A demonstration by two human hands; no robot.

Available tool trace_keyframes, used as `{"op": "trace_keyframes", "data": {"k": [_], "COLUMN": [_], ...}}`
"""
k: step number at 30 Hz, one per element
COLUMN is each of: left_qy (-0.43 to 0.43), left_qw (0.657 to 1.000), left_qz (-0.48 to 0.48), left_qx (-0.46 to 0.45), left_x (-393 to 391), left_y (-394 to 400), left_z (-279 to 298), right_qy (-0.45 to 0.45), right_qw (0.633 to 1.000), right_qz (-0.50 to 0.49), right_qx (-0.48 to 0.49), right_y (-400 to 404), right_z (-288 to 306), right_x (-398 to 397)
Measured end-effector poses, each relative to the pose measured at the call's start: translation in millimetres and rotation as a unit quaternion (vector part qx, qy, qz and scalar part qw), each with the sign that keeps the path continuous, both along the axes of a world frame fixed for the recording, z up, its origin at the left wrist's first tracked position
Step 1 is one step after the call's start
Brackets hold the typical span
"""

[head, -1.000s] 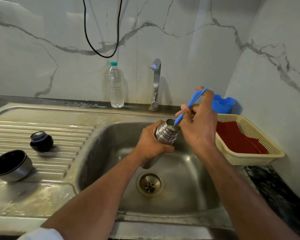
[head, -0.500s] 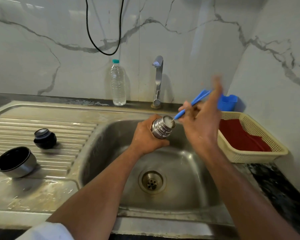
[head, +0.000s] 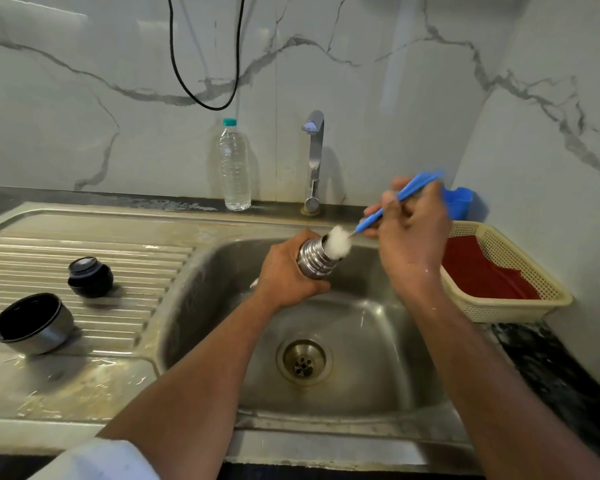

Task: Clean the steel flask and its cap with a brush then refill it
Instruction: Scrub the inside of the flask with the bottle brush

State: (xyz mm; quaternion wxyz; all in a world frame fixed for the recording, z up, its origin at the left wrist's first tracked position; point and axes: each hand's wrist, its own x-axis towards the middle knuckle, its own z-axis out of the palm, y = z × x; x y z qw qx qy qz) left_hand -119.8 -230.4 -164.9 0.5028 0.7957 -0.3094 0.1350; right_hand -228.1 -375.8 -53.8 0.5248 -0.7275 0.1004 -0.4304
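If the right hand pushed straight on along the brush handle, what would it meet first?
Probably the flask mouth: the right hand aims the brush down-left, its white head already at the opening. Beyond that sits the left hand gripping the flask. Depth is uncertain.

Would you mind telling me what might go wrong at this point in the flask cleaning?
1. The left hand holds the wet steel flask tilted over the sink; it could slip and drop.
2. The brush, pinched in the right hand, has its white head at the flask's mouth and may flick water towards the basket.
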Motion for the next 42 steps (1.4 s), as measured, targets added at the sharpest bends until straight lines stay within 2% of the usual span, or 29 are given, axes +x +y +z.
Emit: {"op": "trace_keyframes", "data": {"k": [2,6,9,11,14,17,21,25,29,32,36,40,42], "left_qy": [-0.007,-0.001,-0.019,0.002,0.009,0.002,0.033,0.029,0.041,0.034,0.049,0.045,0.057], "left_qw": [1.000,0.999,1.000,1.000,0.999,1.000,0.996,0.999,0.996,0.998,0.993,0.995,0.992], "left_qz": [0.000,0.001,-0.008,-0.018,-0.013,-0.028,-0.037,-0.041,-0.034,-0.039,-0.037,-0.030,-0.040], "left_qx": [0.009,-0.032,-0.004,-0.025,-0.040,-0.011,-0.071,-0.019,-0.069,-0.036,-0.103,-0.079,-0.102], "left_x": [-2,4,2,2,8,7,9,4,7,4,3,0,1], "left_y": [0,2,3,0,0,2,0,-1,-1,-1,-6,-8,-8], "left_z": [-1,2,2,2,1,-3,-1,-2,0,-1,5,2,1], "right_qy": [0.051,-0.057,0.022,0.011,-0.059,0.025,-0.071,0.010,-0.077,-0.014,-0.079,-0.010,-0.045], "right_qw": [0.998,0.994,0.996,0.995,0.994,0.994,0.992,0.994,0.992,0.995,0.991,0.994,0.991], "right_qz": [0.012,-0.046,-0.001,-0.009,-0.048,0.006,-0.025,0.022,-0.030,0.019,0.012,0.020,-0.002], "right_qx": [-0.019,-0.078,-0.083,-0.097,-0.073,-0.104,-0.102,-0.104,-0.097,-0.102,-0.110,-0.103,-0.126], "right_y": [7,5,16,16,7,17,12,14,4,13,3,14,13], "right_z": [-7,7,-6,-7,-1,-10,1,-11,1,-8,13,0,2], "right_x": [0,-7,-5,-5,-4,-3,-8,-4,-6,-4,-12,-11,-14]}}
